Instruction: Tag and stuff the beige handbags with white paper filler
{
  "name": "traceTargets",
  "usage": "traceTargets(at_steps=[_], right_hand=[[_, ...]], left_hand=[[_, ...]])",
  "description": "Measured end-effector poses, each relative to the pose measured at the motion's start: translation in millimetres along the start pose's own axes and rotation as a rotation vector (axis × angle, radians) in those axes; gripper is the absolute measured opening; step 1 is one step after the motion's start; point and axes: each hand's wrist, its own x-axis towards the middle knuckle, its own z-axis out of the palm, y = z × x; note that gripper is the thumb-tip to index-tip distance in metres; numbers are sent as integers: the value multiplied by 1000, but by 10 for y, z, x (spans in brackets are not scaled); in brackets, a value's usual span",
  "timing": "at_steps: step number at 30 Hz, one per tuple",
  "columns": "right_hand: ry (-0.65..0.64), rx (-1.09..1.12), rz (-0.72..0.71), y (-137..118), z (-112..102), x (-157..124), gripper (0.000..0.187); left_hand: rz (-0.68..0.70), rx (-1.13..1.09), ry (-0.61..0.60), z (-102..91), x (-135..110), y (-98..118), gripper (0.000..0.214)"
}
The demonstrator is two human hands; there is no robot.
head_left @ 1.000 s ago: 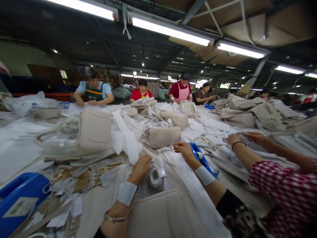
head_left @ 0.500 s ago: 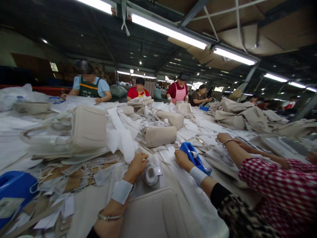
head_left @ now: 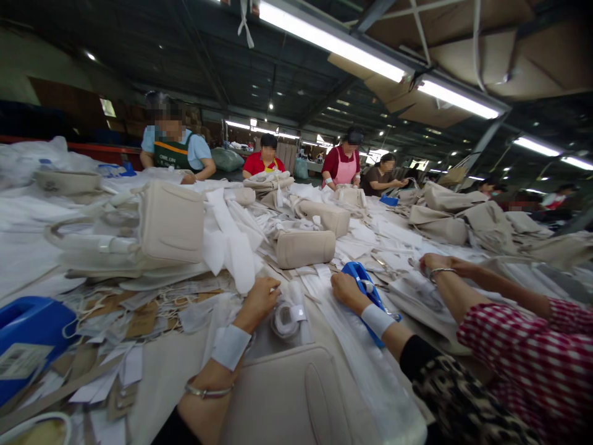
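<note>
A beige handbag lies in front of me, with a clear-wrapped coil and a plastic-covered handle above it. My left hand is closed in a pinch just left of the coil. Something small and pale shows at its fingertips, too small to name. To the right, my right hand is curled closed against the left side of a blue tape dispenser. What its fingers grip is hidden. Both wrists carry pale bands, and a bangle circles my left forearm.
Another blue dispenser stands at left beside loose tags. Wrapped beige handbags and white padding cover the table beyond. A co-worker's checked sleeve reaches in from the right. Several people work across the table.
The view has shifted slightly, so the scene sits a little further right. Both my hands keep nearly the same places and stay closed. The neighbouring co-worker's hands have moved closer together.
</note>
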Motion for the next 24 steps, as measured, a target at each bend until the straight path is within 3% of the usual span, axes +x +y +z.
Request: traceTargets(at_steps=[24], right_hand=[[-77,94,26,34,118,184,31]], left_hand=[[4,-6,-14,12,6,-22,28]])
